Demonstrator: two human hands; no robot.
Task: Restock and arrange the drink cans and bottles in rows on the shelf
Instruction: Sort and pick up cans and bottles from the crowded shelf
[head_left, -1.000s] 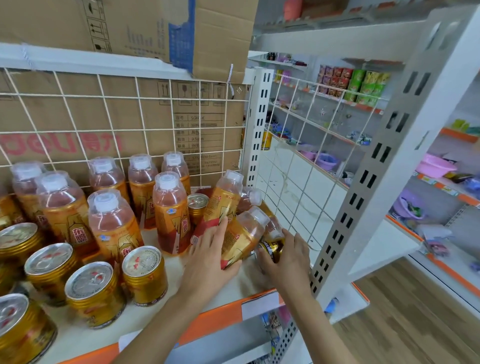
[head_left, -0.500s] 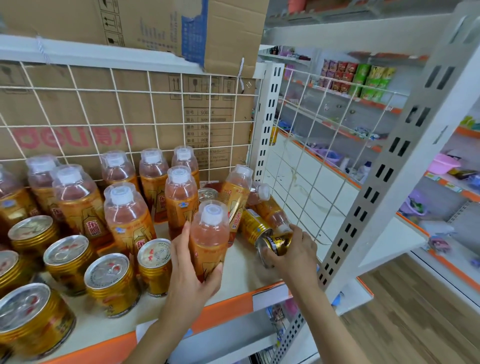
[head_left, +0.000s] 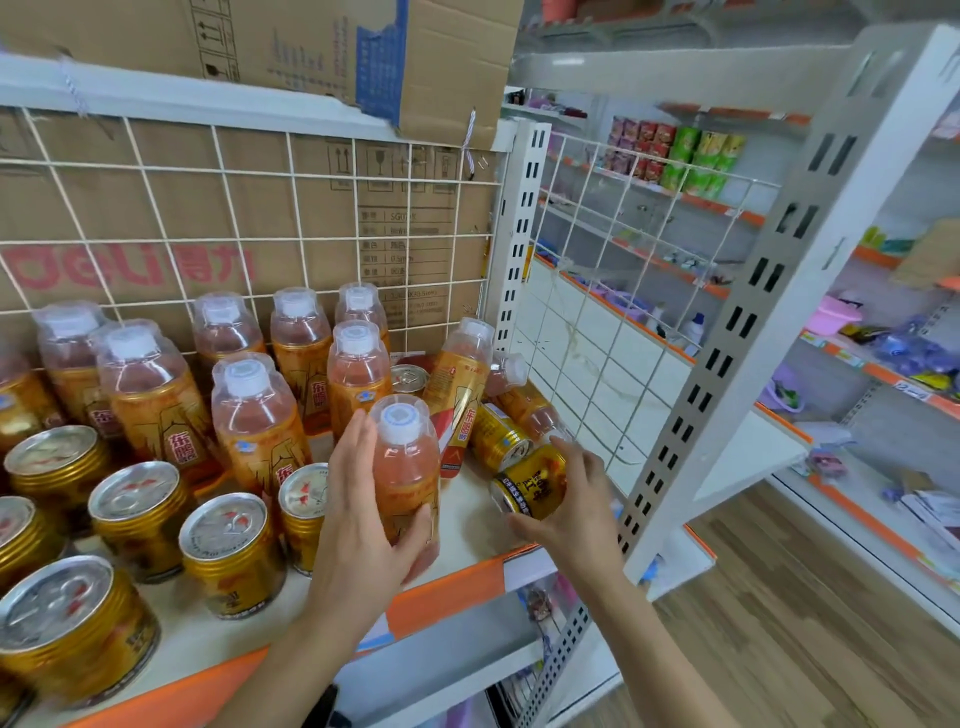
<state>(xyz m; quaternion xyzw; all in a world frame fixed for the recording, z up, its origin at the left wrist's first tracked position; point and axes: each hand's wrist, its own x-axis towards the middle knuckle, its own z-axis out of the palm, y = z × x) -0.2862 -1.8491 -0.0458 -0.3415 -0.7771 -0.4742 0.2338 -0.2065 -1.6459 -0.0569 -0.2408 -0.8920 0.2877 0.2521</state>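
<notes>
The left hand (head_left: 363, 525) curls round an upright bottle (head_left: 406, 467) at the shelf's (head_left: 470, 514) front edge, just right of the standing cans (head_left: 228, 551). The right hand (head_left: 574, 506) grips a tipped can (head_left: 535, 480) near the wire side grid (head_left: 613, 332). Behind it, one bottle leans and another lies flat.

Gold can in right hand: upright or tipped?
Tipped. The gold can lies on its side, end rim facing left, right hand gripping it.

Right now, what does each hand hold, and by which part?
Left hand grips an upright bottle round its body; right hand grips a tipped gold can round its side.
</notes>
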